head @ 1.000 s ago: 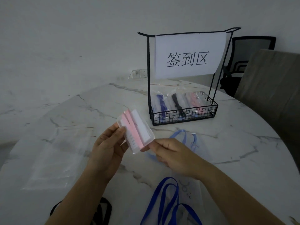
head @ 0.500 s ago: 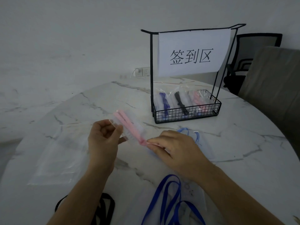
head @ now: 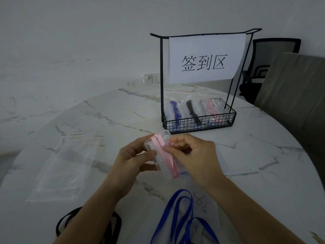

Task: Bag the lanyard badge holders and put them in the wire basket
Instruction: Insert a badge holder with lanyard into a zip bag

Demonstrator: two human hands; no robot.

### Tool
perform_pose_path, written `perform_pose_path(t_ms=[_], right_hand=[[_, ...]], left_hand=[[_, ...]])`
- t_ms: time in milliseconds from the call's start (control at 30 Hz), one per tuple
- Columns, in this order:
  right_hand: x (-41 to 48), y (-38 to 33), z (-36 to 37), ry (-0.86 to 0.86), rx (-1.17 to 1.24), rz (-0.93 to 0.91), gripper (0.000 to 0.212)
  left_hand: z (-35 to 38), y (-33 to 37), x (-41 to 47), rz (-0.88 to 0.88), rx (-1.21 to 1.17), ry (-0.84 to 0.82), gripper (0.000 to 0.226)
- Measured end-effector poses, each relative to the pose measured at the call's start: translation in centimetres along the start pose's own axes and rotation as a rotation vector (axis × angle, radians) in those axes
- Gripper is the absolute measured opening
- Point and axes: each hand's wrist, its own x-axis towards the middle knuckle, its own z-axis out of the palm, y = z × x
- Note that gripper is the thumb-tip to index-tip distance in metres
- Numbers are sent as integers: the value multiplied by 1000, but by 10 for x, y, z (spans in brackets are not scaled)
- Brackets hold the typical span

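Both hands hold a badge holder [head: 161, 162]

The clear badge holder, wound with a pink lanyard [head: 171, 166], is above the marble table [head: 255, 173], near the wire basket [head: 198, 123]. The left hand [head: 133, 160] grips its edge; the right hand [head: 195, 155] pinches the lanyard.

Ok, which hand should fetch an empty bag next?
Left, probably: the stack of clear bags lies on the left hand's side; the right hand, pinching the pink lanyard, could hold the badge holder.

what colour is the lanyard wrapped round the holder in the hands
Pink lanyard, head view.
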Motion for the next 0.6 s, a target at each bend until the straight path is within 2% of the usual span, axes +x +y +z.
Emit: perform_pose_path(t_ms=[100, 167, 367, 433, 600], right_hand=[[1, 2, 1, -41, -139, -79, 20], [1, 3, 1, -110, -238, -125, 23], [-7, 3, -1, -359, -466, -147, 69], [-7, 3, -3, -408, -520, -141, 77], [-4, 1, -1, -473, -480, -160, 68]], left_hand=[[0, -3, 0, -20, 12, 18, 27], [1, -4, -1, -21, 14, 32, 25], [1, -8, 0, -48, -47, 117, 24], [0, -9, 1, -59, -48, 131, 23], [-2, -11, 2, -73, -32, 117, 24]])
